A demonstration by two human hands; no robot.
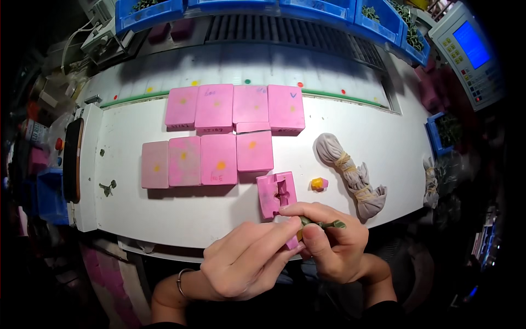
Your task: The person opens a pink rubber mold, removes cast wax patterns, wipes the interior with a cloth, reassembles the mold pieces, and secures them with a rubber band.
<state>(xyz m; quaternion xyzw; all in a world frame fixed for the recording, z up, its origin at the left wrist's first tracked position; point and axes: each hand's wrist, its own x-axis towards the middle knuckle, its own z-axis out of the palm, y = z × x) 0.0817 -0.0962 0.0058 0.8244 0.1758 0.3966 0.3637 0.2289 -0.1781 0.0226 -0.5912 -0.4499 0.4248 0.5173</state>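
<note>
My two hands meet at the table's near edge. My left hand (245, 259) pinches a small pink mold piece (292, 243) with some yellow by it. A slender dark green piece (335, 224), like a wax casting, is gripped in my right hand (341, 241). The two pieces touch or nearly touch; fingers hide where they meet. Just beyond my fingertips lies an opened pink mold block (267, 198), its carved hollow facing up. To its right sits a small pink-and-yellow plug (319, 183).
Several closed pink mold blocks (218, 159) stand in two rows mid-table. A grey cloth bundle (350, 174) tied with bands lies right. Blue bins (318, 10) of green pieces line the back. A control panel with a blue screen (470, 45) stands at far right.
</note>
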